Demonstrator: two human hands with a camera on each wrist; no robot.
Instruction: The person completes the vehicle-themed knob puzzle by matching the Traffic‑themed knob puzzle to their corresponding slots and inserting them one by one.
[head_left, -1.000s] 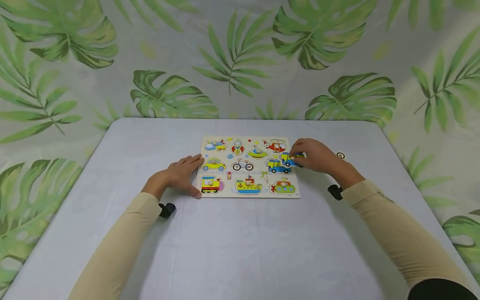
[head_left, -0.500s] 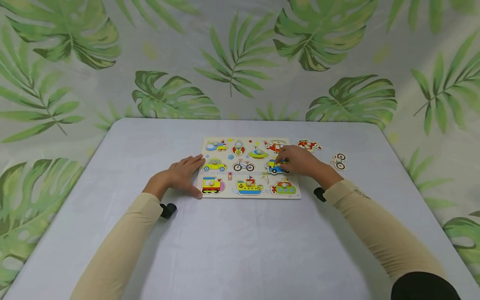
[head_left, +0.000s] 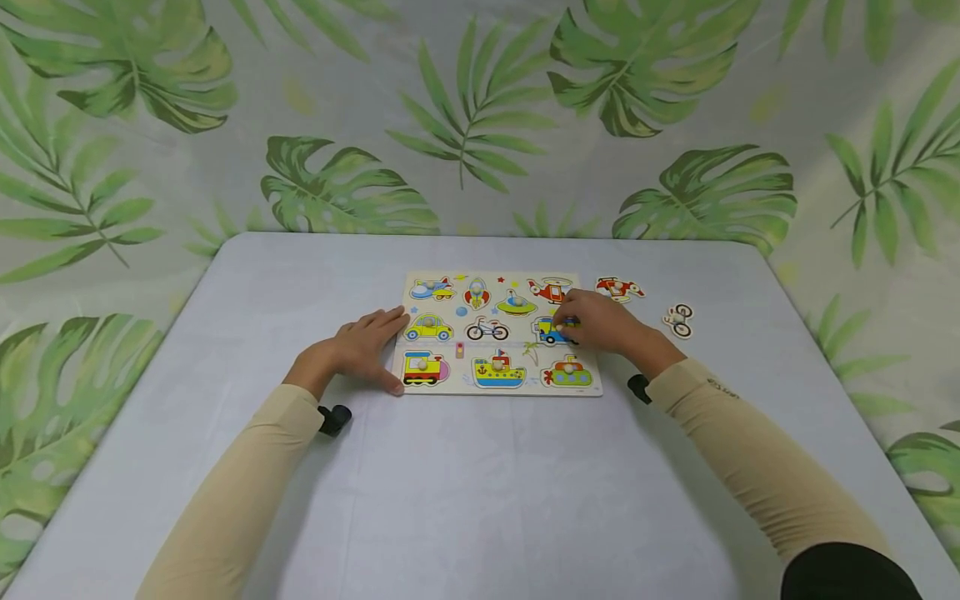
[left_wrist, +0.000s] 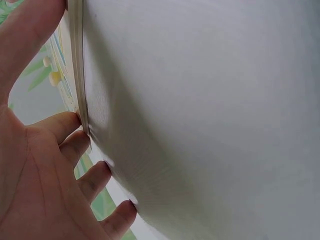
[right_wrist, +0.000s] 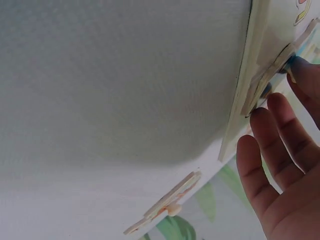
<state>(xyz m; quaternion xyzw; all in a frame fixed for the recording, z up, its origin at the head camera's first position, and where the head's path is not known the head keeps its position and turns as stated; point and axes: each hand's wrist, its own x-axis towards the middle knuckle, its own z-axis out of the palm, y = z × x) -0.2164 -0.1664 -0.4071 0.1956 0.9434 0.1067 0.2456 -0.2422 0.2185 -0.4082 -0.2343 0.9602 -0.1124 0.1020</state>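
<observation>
A wooden knob puzzle board (head_left: pixel 461 383) printed with vehicles lies flat on the white table. My left hand (head_left: pixel 363 348) rests at its left edge with the fingers spread; in the left wrist view the thumb and a fingertip (left_wrist: pixel 70 120) touch the board's side. My right hand (head_left: pixel 603 321) pinches a blue vehicle puzzle piece (head_left: pixel 546 331) over the matching picture at the board's right side. In the right wrist view that piece (right_wrist: pixel 270 75) sits slightly tilted above the board surface, and the hand hides part of it.
Right of the board lie a red helicopter piece (head_left: pixel 619 289) and a bicycle piece (head_left: pixel 678 321). Several knobbed pieces sit in the board, such as the train (head_left: pixel 422 368), ship (head_left: pixel 498 371) and submarine (head_left: pixel 567 373). Leaf-print cloth (head_left: pixel 480 208) hangs behind the table.
My right hand has moved left with the blue vehicle piece from the board's right edge to over its picture, uncovering the helicopter and bicycle pieces. My left hand has stayed put.
</observation>
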